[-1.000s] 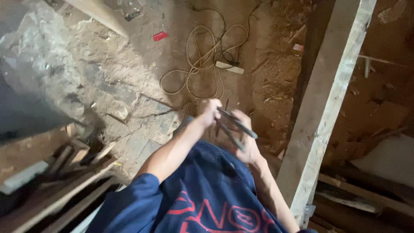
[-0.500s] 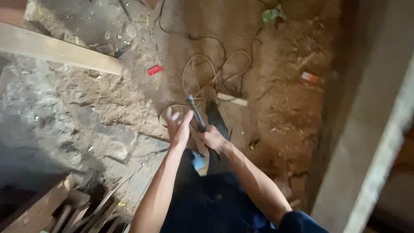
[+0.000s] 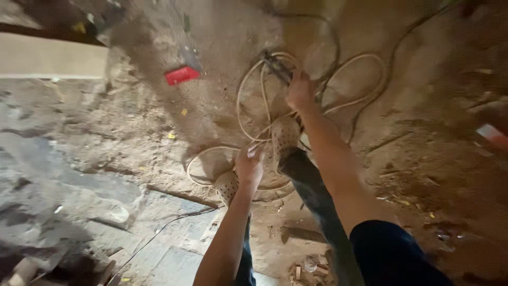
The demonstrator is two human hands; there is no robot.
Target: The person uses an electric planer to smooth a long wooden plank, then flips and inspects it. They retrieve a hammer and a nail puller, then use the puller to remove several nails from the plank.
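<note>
At the far left a pale wooden plank [image 3: 50, 61] lay flat on the ground, and below it the floor was grey, rough concrete [image 3: 63, 180]. A thin dark wire [image 3: 159, 233] ran across the concrete near the bottom. A small flat red thing [image 3: 181, 75] lay in the dirt, a bit further right and higher up.

Next came the person's left hand [image 3: 250, 167]. It reached down over a loop of the cream cable [image 3: 254, 100], just above the person's light shoe with little holes [image 3: 227, 186]. The fingers were bent a little. The hand was close to the cable, but it was too blurry to tell if it was holding anything.

The cream cable lay in big messy loops on the brown dirt, in the middle of the floor, around and under both feet. The other light shoe [image 3: 286, 135] stood on the loops, and a leg in dark trousers [image 3: 312, 190] went down from it.

The right hand [image 3: 300, 92] was stretched out further away. It was closed around a dark metal tool [image 3: 278, 64]. The tip of the tool pointed up and to the left, right at the top of the cable loops. The right arm had a dark blue sleeve [image 3: 391, 254].

At the far right edge a small red and white thing [image 3: 492, 135] lay on the dirt.
</note>
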